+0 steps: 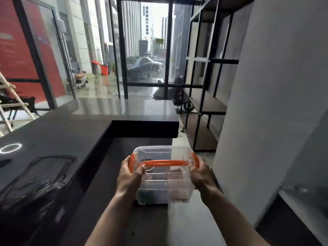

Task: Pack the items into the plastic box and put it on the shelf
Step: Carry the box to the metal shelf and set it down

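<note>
The clear plastic box (162, 181) with its lid on, an orange handle and orange side clips is held in the air in front of me, low in the middle of the view. Dim shapes of items show through its walls, too blurred to name. My left hand (130, 173) grips the box's left end at the clip. At the right end, my right hand (199, 172) grips it the same way. The black metal shelf (205, 105) with wooden boards stands ahead on the right, beyond the box.
A glossy black L-shaped counter (74, 132) runs along my left and across in front. A grey wall or pillar (266, 103) rises close on the right. A narrow floor passage (177, 219) lies between them. Glass windows are behind, and a wooden ladder (10, 103) at far left.
</note>
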`<state>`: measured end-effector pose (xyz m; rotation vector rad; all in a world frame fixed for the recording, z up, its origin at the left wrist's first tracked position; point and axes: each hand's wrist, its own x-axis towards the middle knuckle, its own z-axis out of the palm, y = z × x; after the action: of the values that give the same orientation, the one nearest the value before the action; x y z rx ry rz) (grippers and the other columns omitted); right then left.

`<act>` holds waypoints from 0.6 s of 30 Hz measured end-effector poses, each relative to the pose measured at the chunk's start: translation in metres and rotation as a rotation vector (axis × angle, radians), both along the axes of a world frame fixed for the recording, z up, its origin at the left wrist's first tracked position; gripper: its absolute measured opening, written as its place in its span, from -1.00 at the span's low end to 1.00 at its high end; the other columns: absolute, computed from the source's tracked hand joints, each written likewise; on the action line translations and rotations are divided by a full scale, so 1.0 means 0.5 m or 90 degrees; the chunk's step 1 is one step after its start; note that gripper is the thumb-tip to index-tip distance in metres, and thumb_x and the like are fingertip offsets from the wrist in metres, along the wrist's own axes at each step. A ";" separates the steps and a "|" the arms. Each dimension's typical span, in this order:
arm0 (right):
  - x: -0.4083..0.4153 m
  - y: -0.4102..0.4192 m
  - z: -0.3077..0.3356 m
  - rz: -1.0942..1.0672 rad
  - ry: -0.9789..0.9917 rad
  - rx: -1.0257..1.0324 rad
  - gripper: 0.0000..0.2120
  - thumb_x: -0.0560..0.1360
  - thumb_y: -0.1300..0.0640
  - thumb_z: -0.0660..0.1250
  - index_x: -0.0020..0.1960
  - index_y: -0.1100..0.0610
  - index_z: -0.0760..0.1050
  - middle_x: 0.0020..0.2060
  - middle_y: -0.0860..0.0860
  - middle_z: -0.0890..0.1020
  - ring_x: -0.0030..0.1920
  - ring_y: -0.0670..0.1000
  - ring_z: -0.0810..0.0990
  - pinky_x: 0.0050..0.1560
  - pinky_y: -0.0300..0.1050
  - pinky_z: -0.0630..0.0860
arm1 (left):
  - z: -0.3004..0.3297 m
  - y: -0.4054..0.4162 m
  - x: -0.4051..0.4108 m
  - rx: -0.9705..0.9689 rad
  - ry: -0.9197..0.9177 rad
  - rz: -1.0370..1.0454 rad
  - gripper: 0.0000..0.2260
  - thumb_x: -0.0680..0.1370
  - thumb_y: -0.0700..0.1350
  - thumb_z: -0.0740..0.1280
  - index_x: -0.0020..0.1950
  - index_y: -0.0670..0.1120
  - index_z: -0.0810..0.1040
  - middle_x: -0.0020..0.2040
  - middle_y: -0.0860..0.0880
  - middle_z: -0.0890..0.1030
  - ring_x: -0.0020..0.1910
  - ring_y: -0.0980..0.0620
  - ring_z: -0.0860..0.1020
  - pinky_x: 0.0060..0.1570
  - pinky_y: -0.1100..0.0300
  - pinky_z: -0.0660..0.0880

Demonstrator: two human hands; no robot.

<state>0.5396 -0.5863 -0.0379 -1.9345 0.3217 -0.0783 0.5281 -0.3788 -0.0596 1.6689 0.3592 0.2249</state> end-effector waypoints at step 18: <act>0.067 -0.563 -0.260 -0.097 0.064 0.017 -0.54 0.67 -0.02 0.11 0.56 -0.01 0.21 0.38 0.09 0.50 0.31 0.19 0.53 0.33 0.10 0.48 | -0.280 -0.570 0.149 0.004 0.014 -0.120 -0.44 0.52 -0.13 0.45 0.48 -0.08 0.35 0.26 -0.12 0.54 0.07 -0.03 0.54 -0.10 0.20 0.47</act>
<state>0.5733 -0.8679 -0.1681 -1.8896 0.5355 -0.0761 0.6026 -0.6636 -0.1998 1.7013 0.2165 0.0677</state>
